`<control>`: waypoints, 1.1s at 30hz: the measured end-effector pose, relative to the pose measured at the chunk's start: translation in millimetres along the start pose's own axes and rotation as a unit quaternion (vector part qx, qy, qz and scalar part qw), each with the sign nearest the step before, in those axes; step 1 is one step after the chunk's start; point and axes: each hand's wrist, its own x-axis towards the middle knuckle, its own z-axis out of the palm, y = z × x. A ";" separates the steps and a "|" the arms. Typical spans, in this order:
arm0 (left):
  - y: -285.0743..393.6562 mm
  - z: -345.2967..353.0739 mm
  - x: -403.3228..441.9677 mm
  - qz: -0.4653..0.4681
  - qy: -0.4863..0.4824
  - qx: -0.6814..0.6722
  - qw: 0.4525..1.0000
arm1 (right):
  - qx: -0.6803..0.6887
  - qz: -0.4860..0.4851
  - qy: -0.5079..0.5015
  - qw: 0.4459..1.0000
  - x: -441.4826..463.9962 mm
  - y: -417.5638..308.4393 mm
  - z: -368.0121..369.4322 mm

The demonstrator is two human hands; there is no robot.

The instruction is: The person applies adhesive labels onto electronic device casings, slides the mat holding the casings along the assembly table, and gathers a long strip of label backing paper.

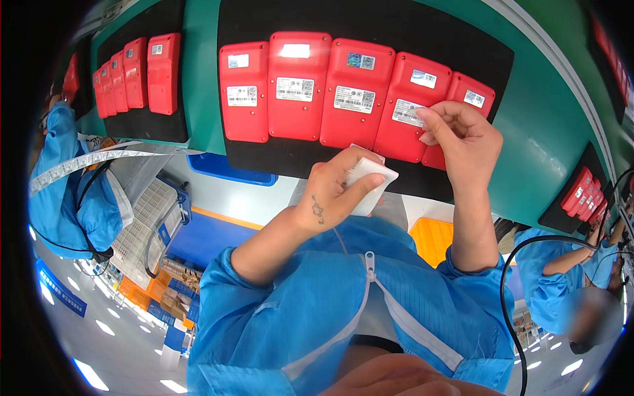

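My left hand (333, 191) is closed round a small white pad (374, 177), perhaps a stack of paper sheets, with the thumb across its top. My right hand (462, 138) hovers over the row of red handheld devices, thumb and index finger pinched together. Whatever is between those fingertips is too small to make out. Below them lies a red device (403, 142) with a white printed label (404, 112) and a smaller sticker at its top. The rightmost device (471, 99) is partly hidden behind my right hand. Beside them lie a middle device (356, 129) and two more at left, all labelled.
A black mat (290, 158) on the green bench carries the devices. More red devices (163, 72) lie on another mat at left. A label strip (86, 168) runs nearby. Co-workers in blue sit at left (56, 198) and right (548, 277). A black cable (508, 277) hangs beside my right arm.
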 end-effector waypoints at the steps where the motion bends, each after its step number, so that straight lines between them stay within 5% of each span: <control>1: 0.2 -0.5 -0.8 -0.011 0.002 -0.006 1.000 | 0.000 0.000 0.000 1.000 -0.2 -0.8 0.2; 8: -2.1 1.5 -2.1 -0.016 -0.007 -0.097 0.995 | -0.074 -0.051 0.015 0.996 0.3 3.5 4.9; 11: -0.2 7.8 -3.5 -0.012 0.024 -0.050 0.998 | -0.358 -0.140 0.021 0.923 -0.4 -12.4 2.0; 14: -3.7 10.6 -5.0 0.000 0.051 0.005 0.999 | -0.406 -0.077 -0.015 0.910 -5.3 -16.6 -6.9; 15: -5.5 12.2 -5.3 0.009 0.060 0.020 0.998 | -0.226 -0.084 -0.071 0.968 -11.4 -4.1 -8.3; 17: -6.5 15.6 -6.3 0.010 0.065 0.028 0.997 | 0.088 -0.015 -0.180 0.980 -29.6 11.4 -9.7; 20: -2.5 24.1 -4.2 -0.006 0.060 -0.017 0.998 | 0.228 0.006 -0.186 0.956 -43.3 23.5 -12.2; 26: 1.5 45.6 1.1 0.007 0.006 -0.008 1.000 | 0.065 -0.191 -0.022 0.979 -34.5 32.6 -36.2; 28: 2.9 50.6 4.6 -0.020 -0.013 0.008 1.000 | 0.105 -0.091 0.053 0.989 -19.7 21.9 -47.4; 33: 1.5 59.0 11.4 -0.033 -0.019 0.014 0.999 | 0.048 -0.031 0.001 0.998 -1.8 21.0 -57.9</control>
